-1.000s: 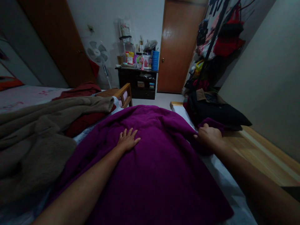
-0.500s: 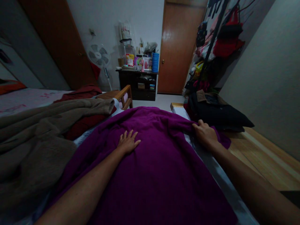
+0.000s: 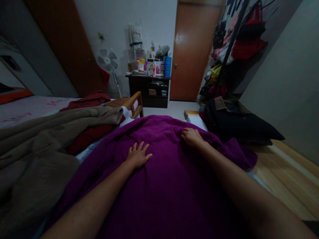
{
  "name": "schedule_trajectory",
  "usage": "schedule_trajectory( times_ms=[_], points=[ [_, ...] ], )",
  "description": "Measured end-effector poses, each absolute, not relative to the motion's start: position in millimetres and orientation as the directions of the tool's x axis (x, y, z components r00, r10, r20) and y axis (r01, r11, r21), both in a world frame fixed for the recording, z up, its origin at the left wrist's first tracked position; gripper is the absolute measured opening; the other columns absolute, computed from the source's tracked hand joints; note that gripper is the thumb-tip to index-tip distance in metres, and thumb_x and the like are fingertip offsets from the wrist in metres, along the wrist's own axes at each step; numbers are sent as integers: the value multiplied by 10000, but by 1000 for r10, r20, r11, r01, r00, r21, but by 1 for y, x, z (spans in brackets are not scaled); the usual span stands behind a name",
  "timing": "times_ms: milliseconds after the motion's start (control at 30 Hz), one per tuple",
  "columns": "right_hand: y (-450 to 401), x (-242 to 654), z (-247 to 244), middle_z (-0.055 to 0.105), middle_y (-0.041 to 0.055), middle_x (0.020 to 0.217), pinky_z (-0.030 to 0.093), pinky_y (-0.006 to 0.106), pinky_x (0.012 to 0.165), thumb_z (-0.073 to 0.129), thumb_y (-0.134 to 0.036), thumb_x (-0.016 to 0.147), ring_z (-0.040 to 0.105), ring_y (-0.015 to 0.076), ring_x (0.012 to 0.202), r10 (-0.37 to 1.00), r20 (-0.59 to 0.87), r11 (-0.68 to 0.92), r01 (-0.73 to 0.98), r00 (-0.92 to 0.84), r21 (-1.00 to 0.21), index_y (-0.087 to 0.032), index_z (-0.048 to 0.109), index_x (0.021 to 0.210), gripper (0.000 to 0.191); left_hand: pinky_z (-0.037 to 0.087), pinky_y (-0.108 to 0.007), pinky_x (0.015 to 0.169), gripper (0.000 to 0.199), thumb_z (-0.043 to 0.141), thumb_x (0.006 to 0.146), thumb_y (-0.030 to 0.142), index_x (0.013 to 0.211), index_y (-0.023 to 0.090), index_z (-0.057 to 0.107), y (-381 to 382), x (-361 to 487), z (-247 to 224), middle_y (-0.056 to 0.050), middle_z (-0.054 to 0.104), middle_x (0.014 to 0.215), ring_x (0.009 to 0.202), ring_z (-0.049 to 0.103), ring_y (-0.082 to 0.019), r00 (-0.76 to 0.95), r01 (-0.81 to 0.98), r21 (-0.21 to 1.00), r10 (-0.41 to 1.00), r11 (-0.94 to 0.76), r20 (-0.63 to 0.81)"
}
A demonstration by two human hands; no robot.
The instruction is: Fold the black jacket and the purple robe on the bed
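A purple long-sleeved top (image 3: 161, 179) lies spread out in front of me, its far edge toward the door. My left hand (image 3: 138, 155) rests flat on its upper left part, fingers spread. Farther right, my right hand (image 3: 192, 136) has its fingers curled down onto the cloth near the top's right shoulder, closed on the fabric. Beyond my right forearm, a sleeve (image 3: 240, 156) stretches out to the right with folds in it. My right arm covers part of the top's right side.
A brown fleece garment (image 3: 42, 146) lies to the left, over dark red cloth (image 3: 87, 136). On the right, dark folded clothes (image 3: 239, 122) sit on wooden boards (image 3: 279, 176). A wooden armrest (image 3: 136, 101), a fan (image 3: 108, 61) and a dark cabinet (image 3: 147, 91) stand beyond.
My right hand has moved left from the sleeve to the shoulder area. The sleeve now lies wider across the right edge. My left hand stays flat in nearly the same place.
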State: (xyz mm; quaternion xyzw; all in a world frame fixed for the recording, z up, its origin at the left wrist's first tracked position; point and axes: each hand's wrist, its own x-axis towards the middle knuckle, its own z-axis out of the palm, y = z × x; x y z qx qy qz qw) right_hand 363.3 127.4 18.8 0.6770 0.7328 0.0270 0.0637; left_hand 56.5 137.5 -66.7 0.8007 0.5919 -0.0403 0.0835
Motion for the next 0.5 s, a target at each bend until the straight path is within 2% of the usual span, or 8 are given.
schedule_trajectory(
  times_ms=[67, 167, 267, 367, 433, 500],
  points=[
    [133, 370, 5, 425, 94, 1470, 256, 518, 1070, 378, -345, 956, 355, 291, 1345, 985, -165, 76, 988, -53, 134, -244, 583, 1274, 392, 290, -617, 1046, 768, 335, 834, 708, 1488, 306, 329, 139, 59, -58, -83, 265, 1576, 1392, 247, -456, 298, 955, 66, 935, -291, -190],
    [142, 374, -10, 382, 140, 1499, 153, 595, 1099, 478, -244, 890, 288, 328, 1397, 974, -224, 22, 986, 15, 164, -196, 568, 1300, 423, 363, -607, 990, 768, 428, 789, 697, 1457, 321, 387, 147, 62, -43, -100, 346, 1536, 1324, 362, -467, 301, 953, 35, 924, -301, -234],
    [159, 368, -9, 526, 216, 1359, 205, 613, 1073, 573, -248, 830, 443, 378, 1289, 962, -267, -7, 985, 54, 171, -133, 642, 1199, 393, 438, -532, 943, 764, 580, 707, 640, 1388, 308, 486, 165, 64, -26, -128, 439, 1469, 1222, 500, -432, 334, 939, 32, 889, -342, -313],
    [184, 363, 2, 652, 223, 1159, 359, 525, 1003, 609, -290, 823, 588, 362, 1121, 972, -215, -94, 995, 100, 39, -118, 696, 1084, 325, 493, -421, 881, 550, 631, 707, 502, 1200, 259, 645, 195, 65, -9, -122, 633, 1253, 1075, 621, -344, 411, 907, 63, 840, -417, -353],
    [202, 364, 11, 674, 199, 1122, 427, 413, 947, 560, -302, 860, 616, 315, 1086, 980, -129, -160, 984, 150, -72, -126, 699, 1070, 307, 492, -367, 886, 400, 560, 787, 424, 1115, 230, 682, 220, 66, 0, -103, 686, 1149, 1047, 638, -294, 430, 903, 106, 876, -417, -219],
    [218, 369, 15, 672, 178, 1142, 445, 317, 906, 474, -275, 904, 616, 267, 1095, 981, -49, -195, 973, 190, -127, -134, 690, 1090, 317, 470, -329, 928, 360, 515, 826, 334, 1130, 221, 670, 246, 67, 8, -84, 673, 1185, 1097, 617, -264, 395, 910, 155, 918, -386, -35]
  ],
)
